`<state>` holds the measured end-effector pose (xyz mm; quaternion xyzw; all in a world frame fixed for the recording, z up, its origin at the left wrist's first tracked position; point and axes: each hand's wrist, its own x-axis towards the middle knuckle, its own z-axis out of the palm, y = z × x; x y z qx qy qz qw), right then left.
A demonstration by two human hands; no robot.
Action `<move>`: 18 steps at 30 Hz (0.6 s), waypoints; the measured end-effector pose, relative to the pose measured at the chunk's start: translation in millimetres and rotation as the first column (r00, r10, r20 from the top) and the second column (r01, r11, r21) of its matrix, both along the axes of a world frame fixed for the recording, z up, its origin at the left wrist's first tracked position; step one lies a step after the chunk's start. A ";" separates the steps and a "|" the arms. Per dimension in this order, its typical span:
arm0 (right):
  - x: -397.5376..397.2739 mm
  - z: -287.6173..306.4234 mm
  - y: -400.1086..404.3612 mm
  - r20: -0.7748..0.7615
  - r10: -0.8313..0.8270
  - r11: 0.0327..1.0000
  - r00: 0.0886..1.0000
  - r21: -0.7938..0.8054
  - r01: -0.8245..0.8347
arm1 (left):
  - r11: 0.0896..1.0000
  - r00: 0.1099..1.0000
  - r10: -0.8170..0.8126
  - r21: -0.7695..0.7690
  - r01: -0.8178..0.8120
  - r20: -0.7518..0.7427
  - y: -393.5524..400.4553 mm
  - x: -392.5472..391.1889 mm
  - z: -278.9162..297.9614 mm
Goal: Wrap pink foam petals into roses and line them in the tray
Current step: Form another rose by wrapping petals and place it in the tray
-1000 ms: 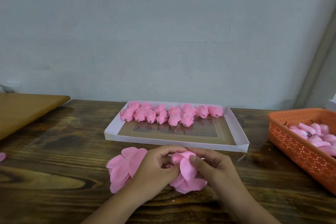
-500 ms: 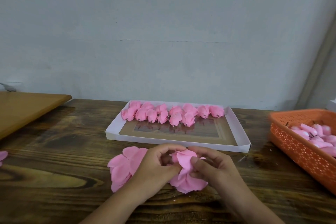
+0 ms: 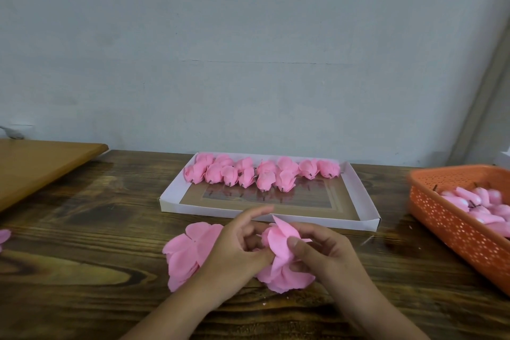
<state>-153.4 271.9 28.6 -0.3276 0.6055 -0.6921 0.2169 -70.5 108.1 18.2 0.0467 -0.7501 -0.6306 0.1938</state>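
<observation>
A half-wrapped pink foam rose (image 3: 280, 243) sits between both hands just in front of the white tray (image 3: 361, 196). My left hand (image 3: 237, 254) pinches it from the left with its forefinger lifted. My right hand (image 3: 323, 254) holds it from the right, thumb pressing a petal against the bud. A flat stack of pink petals (image 3: 187, 251) lies on the table, partly under my left wrist. Several finished roses (image 3: 262, 174) stand in two rows along the tray's far edge.
An orange perforated basket (image 3: 455, 226) with pink buds on short stems stands at the right. A lighter wooden board (image 3: 41, 163) overlaps the table's far left. One stray petal (image 3: 4, 236) shows at the left edge. A grey wall rises behind the table.
My left forefinger has lifted off the rose and a petal tip now sticks up at its top. My right thumb has pushed a petal further round the bud.
</observation>
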 end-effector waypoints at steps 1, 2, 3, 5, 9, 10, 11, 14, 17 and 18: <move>-0.3 -1.0 -0.2 0.003 -0.010 1.000 1.000 -0.001 0.010 | 1.000 1.000 0.002 -0.002 -0.002 0.003 -0.4 0.5 -0.6; -0.5 -2.0 -0.5 0.001 -0.020 1.000 1.000 -0.002 0.020 | 1.000 1.000 0.005 0.002 -0.005 0.007 -1.2 1.1 -1.2; -0.5 -2.4 -0.9 -0.004 -0.034 0.999 0.999 -0.001 0.034 | 1.000 1.000 0.004 0.024 -0.004 0.013 -2.4 1.3 -2.2; 0.0 -2.5 -1.6 -0.022 -0.055 0.999 0.998 0.001 0.055 | 0.998 1.000 -0.010 0.068 0.008 0.024 -3.8 1.8 -3.0; 2.1 -3.6 -3.7 -0.070 -0.060 0.998 0.996 0.016 0.061 | 0.999 0.999 0.045 -0.019 -0.045 0.007 0.3 1.0 -1.3; 1.8 -4.3 -3.8 -0.070 -0.055 0.998 0.996 0.019 0.057 | 0.998 0.999 0.054 -0.024 -0.054 0.003 0.5 0.6 -2.4; 1.8 -4.6 -3.8 -0.062 -0.049 0.999 0.997 0.020 0.051 | 0.998 0.999 0.052 -0.024 -0.052 -0.001 0.2 0.3 -3.8; 1.4 -4.6 -3.8 -0.016 -0.032 0.999 0.999 0.004 0.032 | 0.998 0.999 0.043 -0.039 -0.043 0.002 -1.0 1.3 -3.5; 0.6 -5.4 -3.9 -0.002 -0.048 0.999 0.999 -0.003 0.048 | 0.997 1.000 0.011 -0.075 -0.011 0.004 0.1 2.4 -2.8; -0.1 -6.1 -4.0 -0.010 -0.062 0.998 0.998 0.000 0.062 | 0.997 1.000 0.009 -0.082 -0.009 0.002 1.1 2.7 -2.4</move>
